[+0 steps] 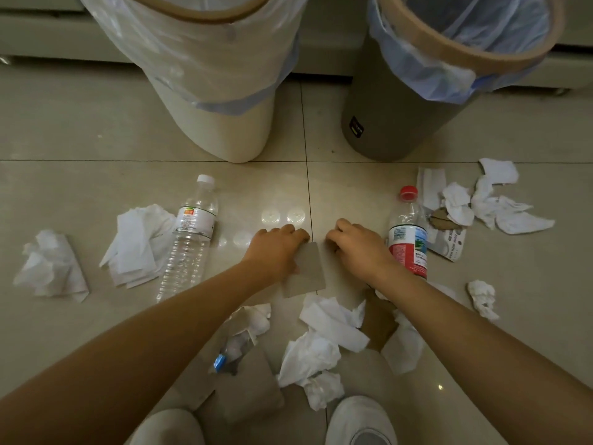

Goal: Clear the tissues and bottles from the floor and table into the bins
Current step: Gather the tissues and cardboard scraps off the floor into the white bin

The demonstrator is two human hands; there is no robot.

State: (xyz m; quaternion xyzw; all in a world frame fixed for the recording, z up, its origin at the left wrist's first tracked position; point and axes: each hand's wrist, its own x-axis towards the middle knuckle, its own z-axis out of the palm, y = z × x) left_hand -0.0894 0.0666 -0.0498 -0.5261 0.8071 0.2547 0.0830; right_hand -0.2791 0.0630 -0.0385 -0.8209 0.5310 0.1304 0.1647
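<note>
My left hand (276,248) is low over the floor tiles and grips a flat grey cardboard piece (305,271) at its left edge. My right hand (356,245) is just to the right of it, fingers curled down at the floor; what they hold is hidden. A clear bottle with a white cap (192,239) lies left of my left hand. A red-capped bottle with a red label (409,232) lies against my right wrist. A crushed bottle with a blue cap (231,351) lies under my left forearm. Crumpled white tissues (324,342) lie below my hands.
A cream bin (218,123) and a grey bin (385,123), both with liners, stand just beyond my hands. More tissues lie at the left (51,268), (138,245) and right (491,200), (483,297). Cardboard scraps (244,390), (378,319) and my white shoes (359,422) are near the bottom.
</note>
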